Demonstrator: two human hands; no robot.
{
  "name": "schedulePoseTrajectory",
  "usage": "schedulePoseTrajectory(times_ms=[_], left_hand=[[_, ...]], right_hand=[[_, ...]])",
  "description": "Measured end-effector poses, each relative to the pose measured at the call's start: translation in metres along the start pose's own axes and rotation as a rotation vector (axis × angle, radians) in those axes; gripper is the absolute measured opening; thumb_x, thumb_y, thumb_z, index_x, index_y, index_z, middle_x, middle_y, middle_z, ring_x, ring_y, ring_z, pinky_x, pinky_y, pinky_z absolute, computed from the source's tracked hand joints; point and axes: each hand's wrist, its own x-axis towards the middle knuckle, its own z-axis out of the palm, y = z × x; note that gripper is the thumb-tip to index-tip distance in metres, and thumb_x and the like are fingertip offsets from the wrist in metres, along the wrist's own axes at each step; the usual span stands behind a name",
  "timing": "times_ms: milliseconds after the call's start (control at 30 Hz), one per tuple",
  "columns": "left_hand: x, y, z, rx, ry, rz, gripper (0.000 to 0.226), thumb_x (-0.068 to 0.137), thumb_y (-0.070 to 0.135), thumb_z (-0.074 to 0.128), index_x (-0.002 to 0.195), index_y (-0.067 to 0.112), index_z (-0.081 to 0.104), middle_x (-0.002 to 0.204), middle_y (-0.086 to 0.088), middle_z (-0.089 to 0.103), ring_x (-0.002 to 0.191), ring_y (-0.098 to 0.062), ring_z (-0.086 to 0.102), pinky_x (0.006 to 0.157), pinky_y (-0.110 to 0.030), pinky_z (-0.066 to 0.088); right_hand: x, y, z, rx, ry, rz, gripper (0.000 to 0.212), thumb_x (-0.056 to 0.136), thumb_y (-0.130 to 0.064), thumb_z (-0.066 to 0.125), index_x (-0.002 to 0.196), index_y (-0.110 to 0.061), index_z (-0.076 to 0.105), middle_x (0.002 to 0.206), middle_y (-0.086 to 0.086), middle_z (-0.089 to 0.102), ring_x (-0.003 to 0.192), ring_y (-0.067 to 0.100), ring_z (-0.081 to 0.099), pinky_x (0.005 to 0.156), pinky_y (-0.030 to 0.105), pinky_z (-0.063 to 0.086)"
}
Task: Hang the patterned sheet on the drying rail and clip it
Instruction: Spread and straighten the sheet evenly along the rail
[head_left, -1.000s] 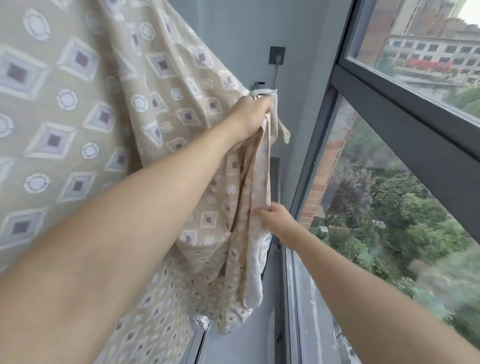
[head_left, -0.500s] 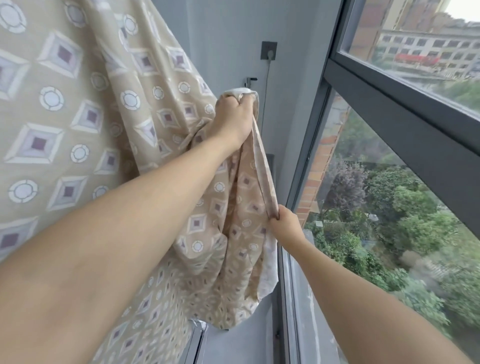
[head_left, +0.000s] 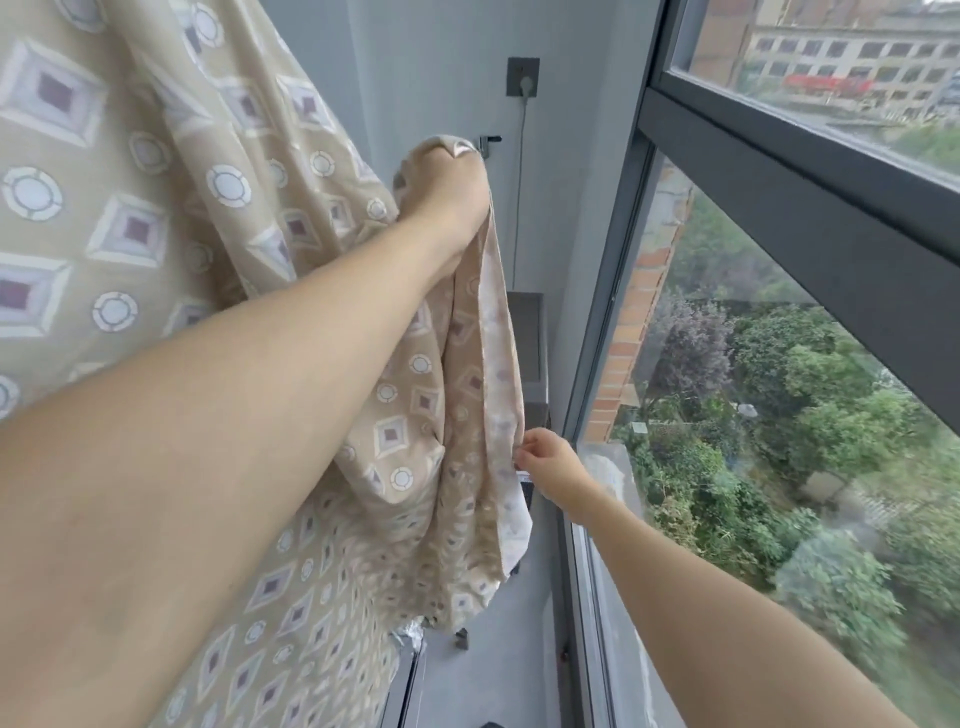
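Note:
The patterned sheet (head_left: 156, 218), beige with diamond and circle motifs, hangs down across the left half of the view. My left hand (head_left: 447, 187) is raised and grips a bunched upper edge of the sheet in its fist. From that fist a folded edge drops straight down. My right hand (head_left: 545, 460) is lower, beside the window, and pinches that hanging edge between thumb and fingers. The drying rail is out of view above the frame. No clip is visible.
A large dark-framed window (head_left: 810, 208) runs along the right, with trees and buildings outside. On the grey end wall sit a socket with a plugged cable (head_left: 523, 78) and a small metal bracket (head_left: 488, 141). A narrow grey floor strip (head_left: 493, 665) lies below.
My left hand moved left and slightly down with its bunch of sheet. My right hand slid down along the hanging edge, so the edge between my hands is now longer.

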Motion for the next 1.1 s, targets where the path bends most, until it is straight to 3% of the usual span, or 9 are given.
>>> schedulePoseTrajectory(times_ms=[133, 267, 400, 567, 733, 833, 933, 1033, 1100], left_hand=[[-0.01, 0.003, -0.002, -0.039, -0.006, 0.036, 0.029, 0.092, 0.019, 0.038, 0.064, 0.019, 0.044, 0.07, 0.005, 0.055, 0.084, -0.025, 0.056, 0.086, -0.032, 0.047], [-0.006, -0.002, -0.012, -0.105, 0.054, 0.018, 0.024, 0.091, 0.019, 0.039, 0.067, 0.02, 0.042, 0.066, 0.005, 0.046, 0.077, -0.022, 0.046, 0.085, -0.035, 0.047], [-0.01, -0.003, -0.02, -0.152, 0.05, 0.013, 0.026, 0.089, 0.018, 0.04, 0.063, 0.022, 0.036, 0.059, 0.007, 0.038, 0.064, -0.019, 0.039, 0.068, -0.033, 0.037], [-0.007, -0.003, -0.033, -0.215, 0.056, 0.01, 0.025, 0.09, 0.016, 0.041, 0.066, 0.007, 0.041, 0.058, -0.008, 0.042, 0.061, -0.019, 0.034, 0.064, -0.028, 0.03], [-0.001, 0.005, -0.044, -0.261, 0.088, -0.003, 0.034, 0.092, 0.012, 0.04, 0.06, 0.022, 0.031, 0.049, 0.009, 0.032, 0.048, -0.012, 0.03, 0.049, -0.027, 0.025], [0.0, 0.006, -0.048, -0.265, 0.163, -0.048, 0.03, 0.096, 0.017, 0.038, 0.066, 0.021, 0.04, 0.052, 0.01, 0.041, 0.055, -0.015, 0.044, 0.057, -0.025, 0.038], [0.008, 0.001, -0.047, -0.257, 0.272, -0.077, 0.025, 0.096, 0.034, 0.033, 0.09, 0.021, 0.054, 0.08, -0.001, 0.063, 0.09, -0.027, 0.063, 0.091, -0.034, 0.048], [0.016, -0.009, -0.038, -0.224, 0.293, -0.093, 0.033, 0.086, 0.041, 0.031, 0.088, 0.019, 0.054, 0.098, -0.015, 0.069, 0.096, -0.036, 0.064, 0.09, -0.041, 0.051], [0.009, -0.006, -0.032, -0.17, 0.275, -0.072, 0.032, 0.094, 0.036, 0.035, 0.085, 0.014, 0.057, 0.098, -0.012, 0.069, 0.092, -0.032, 0.064, 0.082, -0.027, 0.05]], right_hand=[[0.011, 0.002, 0.015, -0.036, 0.103, 0.003, 0.013, 0.094, -0.028, 0.05, 0.1, -0.025, 0.061, 0.099, -0.009, 0.066, 0.09, 0.013, 0.062, 0.062, 0.025, 0.044], [0.012, -0.004, 0.022, -0.04, 0.103, -0.012, 0.027, 0.091, -0.028, 0.056, 0.115, -0.024, 0.043, 0.104, -0.01, 0.06, 0.09, 0.009, 0.058, 0.061, 0.025, 0.046], [0.015, -0.009, 0.031, -0.086, 0.219, 0.018, 0.028, 0.088, -0.037, 0.056, 0.098, -0.018, 0.037, 0.082, -0.003, 0.058, 0.067, 0.014, 0.053, 0.056, 0.031, 0.041], [0.027, -0.032, 0.042, -0.219, 0.268, -0.049, 0.022, 0.092, -0.042, 0.046, 0.092, -0.019, 0.044, 0.086, -0.006, 0.057, 0.073, 0.015, 0.055, 0.064, 0.036, 0.045], [0.042, -0.045, 0.038, -0.473, 0.364, -0.144, 0.012, 0.089, -0.021, 0.043, 0.081, -0.013, 0.04, 0.077, 0.002, 0.052, 0.067, 0.027, 0.053, 0.059, 0.036, 0.042], [0.048, -0.042, 0.024, -0.41, 0.348, -0.116, 0.003, 0.089, -0.009, 0.042, 0.086, -0.01, 0.042, 0.078, 0.005, 0.054, 0.066, 0.03, 0.054, 0.052, 0.034, 0.039], [0.049, -0.019, 0.008, -0.378, 0.31, -0.038, 0.007, 0.087, -0.005, 0.041, 0.088, -0.009, 0.047, 0.08, 0.008, 0.057, 0.067, 0.029, 0.056, 0.051, 0.036, 0.044], [0.041, 0.017, -0.011, -0.433, 0.29, 0.049, 0.014, 0.084, -0.002, 0.042, 0.085, -0.009, 0.054, 0.083, 0.009, 0.061, 0.071, 0.028, 0.058, 0.058, 0.037, 0.05], [0.034, 0.039, -0.019, -0.475, 0.251, 0.116, 0.019, 0.079, 0.0, 0.043, 0.088, -0.007, 0.058, 0.086, 0.01, 0.063, 0.074, 0.027, 0.059, 0.062, 0.035, 0.05]])
